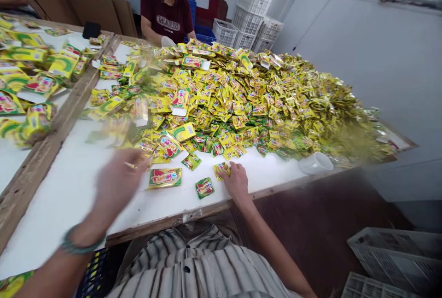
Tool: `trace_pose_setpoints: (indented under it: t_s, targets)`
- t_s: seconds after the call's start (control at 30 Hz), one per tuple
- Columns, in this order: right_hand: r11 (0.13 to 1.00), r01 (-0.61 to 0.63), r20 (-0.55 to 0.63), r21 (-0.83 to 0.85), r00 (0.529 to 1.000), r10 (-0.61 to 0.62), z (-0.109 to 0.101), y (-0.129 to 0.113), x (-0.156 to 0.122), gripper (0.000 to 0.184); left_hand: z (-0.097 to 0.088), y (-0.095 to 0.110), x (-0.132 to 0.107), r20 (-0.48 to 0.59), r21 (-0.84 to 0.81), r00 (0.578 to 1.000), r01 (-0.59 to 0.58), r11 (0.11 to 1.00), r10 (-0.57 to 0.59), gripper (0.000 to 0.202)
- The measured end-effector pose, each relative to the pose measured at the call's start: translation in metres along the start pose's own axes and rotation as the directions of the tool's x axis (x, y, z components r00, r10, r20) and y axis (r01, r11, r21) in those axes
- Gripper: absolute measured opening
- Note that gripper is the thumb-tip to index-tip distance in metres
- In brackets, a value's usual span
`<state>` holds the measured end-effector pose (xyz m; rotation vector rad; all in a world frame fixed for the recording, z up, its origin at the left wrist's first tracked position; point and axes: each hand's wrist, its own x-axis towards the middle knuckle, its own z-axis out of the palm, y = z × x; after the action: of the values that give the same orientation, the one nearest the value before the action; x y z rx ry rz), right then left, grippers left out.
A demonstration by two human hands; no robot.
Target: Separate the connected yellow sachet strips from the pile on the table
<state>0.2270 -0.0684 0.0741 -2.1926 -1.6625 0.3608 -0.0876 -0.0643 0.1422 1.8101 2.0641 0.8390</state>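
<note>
The yellow Twins sachet (220,171) lay just below the middle of the frame on the white bench (155,207), the fingertips of my right grip (237,181) touching its right end; I couldn't tell whether they had clamped on it. A green Twins sachet (205,188) lay just to its lower left, and farther left was a Twins box (165,178). My left grip (119,180), left of centre, was too blurred to show whether it was closed. Above, a heap of sachets (276,104) spread rightward past a white cup (316,163). A co-worker (167,10) was at the top.
</note>
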Motion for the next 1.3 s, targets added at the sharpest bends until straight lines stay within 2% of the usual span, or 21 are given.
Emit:
trace_pose_setpoints:
  t_s: [0.03,0.1,0.17,0.23,0.3,0.43,0.5,0.6,0.67,0.7,0.8,0.87,0.9,0.97,1.07,1.1,1.13,1.17,1.23,1.27,1.3]
  targets:
    - [0.999,-0.025,0.053,-0.021,0.998,0.026,0.003,0.001,0.0,0.032,0.022,0.02,-0.01,0.148,0.004,0.984,-0.095,0.995,0.094,0.03]
    - [0.998,-0.058,0.128,0.009,0.99,0.056,0.007,0.0,-0.002,0.026,0.063,0.055,-0.03,0.372,0.04,0.905,-0.239,0.97,0.208,0.023]
    - [0.992,-0.072,0.156,0.103,0.986,0.056,0.008,0.0,-0.005,0.02,0.091,0.077,-0.042,0.466,0.091,0.846,-0.339,0.936,0.261,0.019]
    - [0.964,-0.092,0.176,0.251,0.983,0.048,0.007,0.002,-0.007,0.018,0.103,0.083,-0.047,0.48,0.079,0.828,-0.37,0.926,0.29,0.013]
    - [0.872,-0.148,0.217,0.467,0.975,0.049,0.005,0.005,-0.008,0.028,0.106,0.08,-0.044,0.476,0.013,0.836,-0.318,0.948,0.274,0.008]
    - [0.611,-0.22,0.312,0.761,0.949,-0.046,0.007,-0.001,-0.013,0.037,0.11,0.067,-0.038,0.522,-0.174,0.843,-0.042,0.984,0.129,0.012]
    - [0.579,-0.209,0.342,0.788,0.931,-0.13,0.012,-0.009,-0.017,0.035,0.115,0.061,-0.038,0.541,-0.315,0.834,0.083,0.946,0.107,0.018]
    - [0.582,-0.177,0.348,0.794,0.916,-0.197,0.019,-0.014,-0.019,0.035,0.117,0.049,-0.041,0.564,-0.493,0.813,0.188,0.849,0.147,0.018]
    - [0.593,-0.152,0.31,0.791,0.934,-0.175,0.022,-0.012,-0.019,0.036,0.106,0.042,-0.04,0.547,-0.531,0.818,0.176,0.829,0.177,0.019]
    - [0.597,-0.142,0.284,0.79,0.947,-0.151,0.022,-0.01,-0.018,0.036,0.097,0.039,-0.038,0.512,-0.498,0.844,0.136,0.857,0.163,0.022]
    - [0.597,-0.126,0.217,0.792,0.973,-0.082,0.023,-0.008,-0.016,0.037,0.07,0.035,-0.028,0.274,-0.156,0.959,-0.028,0.987,0.071,0.035]
    - [0.597,-0.112,0.191,0.794,0.979,-0.07,0.024,-0.011,-0.015,0.036,0.061,0.033,-0.021,0.182,0.077,0.973,-0.157,0.985,0.141,0.048]
    - [0.603,-0.096,0.173,0.792,0.982,-0.071,0.025,-0.013,-0.015,0.035,0.06,0.031,-0.019,0.202,0.139,0.957,-0.237,0.961,0.207,0.051]
    - [0.625,-0.056,0.135,0.778,0.988,-0.08,0.027,-0.017,-0.015,0.033,0.063,0.023,-0.018,0.333,0.134,0.876,-0.411,0.902,0.35,0.044]
    - [0.643,-0.029,0.12,0.765,0.988,-0.098,0.026,-0.017,-0.015,0.031,0.067,0.003,-0.023,0.472,-0.082,0.713,-0.55,0.831,0.518,0.039]
    - [0.639,-0.037,0.133,0.768,0.986,-0.103,0.025,-0.016,-0.014,0.031,0.065,-0.002,-0.026,0.479,-0.143,0.692,-0.546,0.826,0.54,0.04]
    - [0.635,-0.05,0.153,0.771,0.982,-0.108,0.023,-0.014,-0.013,0.03,0.062,-0.006,-0.029,0.467,-0.166,0.712,-0.512,0.843,0.525,0.038]
    - [0.63,-0.064,0.169,0.774,0.98,-0.108,0.022,-0.014,-0.011,0.03,0.057,-0.007,-0.032,0.436,-0.138,0.775,-0.444,0.885,0.457,0.032]
    - [0.632,-0.072,0.174,0.772,0.979,-0.101,0.02,-0.017,-0.007,0.029,0.049,-0.001,-0.039,0.342,0.024,0.919,-0.215,0.976,0.194,0.021]
    - [0.643,-0.058,0.155,0.764,0.983,-0.096,0.019,-0.02,-0.005,0.029,0.047,0.005,-0.043,0.3,0.119,0.953,-0.088,0.989,0.049,0.027]
    - [0.664,-0.028,0.123,0.747,0.988,-0.096,0.019,-0.024,-0.003,0.029,0.047,0.013,-0.046,0.286,0.203,0.956,0.008,0.979,-0.067,0.038]
